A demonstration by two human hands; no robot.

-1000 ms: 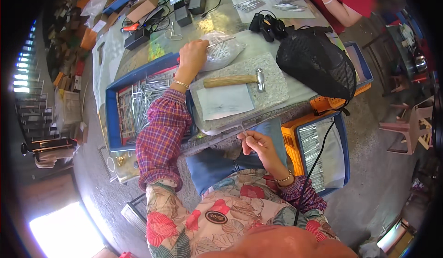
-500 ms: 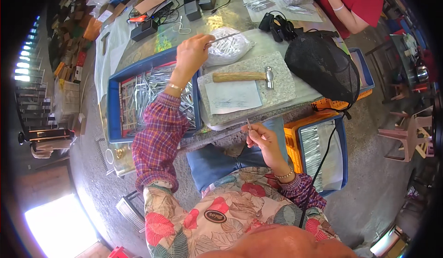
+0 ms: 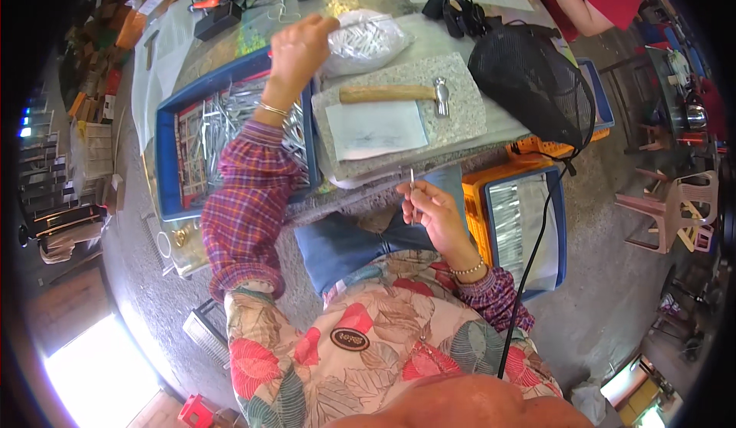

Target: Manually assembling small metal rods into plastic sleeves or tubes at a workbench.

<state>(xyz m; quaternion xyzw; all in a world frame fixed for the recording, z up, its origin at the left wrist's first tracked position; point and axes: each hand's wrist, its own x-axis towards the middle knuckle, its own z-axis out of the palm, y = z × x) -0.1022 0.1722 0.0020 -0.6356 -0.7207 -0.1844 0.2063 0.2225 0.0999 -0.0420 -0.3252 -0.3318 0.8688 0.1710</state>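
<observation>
My left hand (image 3: 297, 54) pinches a thin metal rod (image 3: 359, 22) that points right, across the top of a clear plastic bag (image 3: 365, 49) full of small white pieces. Below that wrist lies a blue tray (image 3: 167, 169) holding many loose metal rods (image 3: 239, 133). Near the table's front edge, my right hand (image 3: 434, 215) is closed on a small slim metal piece (image 3: 412, 179) that stands upright from the fingers. Between the hands, a wooden-handled hammer (image 3: 391, 93) rests on a stone slab (image 3: 458, 114), beside a marked white sheet (image 3: 376, 131).
To the right of my legs, a blue tray (image 3: 562, 232) with metal rods sits in an orange crate (image 3: 477, 206). A black mesh bag (image 3: 529, 83) lies at the table's right, its cord hanging down. Across the table is another person's arm (image 3: 571, 3). A second hammer (image 3: 151, 49) lies far left.
The table and everything on it have shifted slightly left and up in view. Both hands keep their holds, and the piece in my right hand now points more upright.
</observation>
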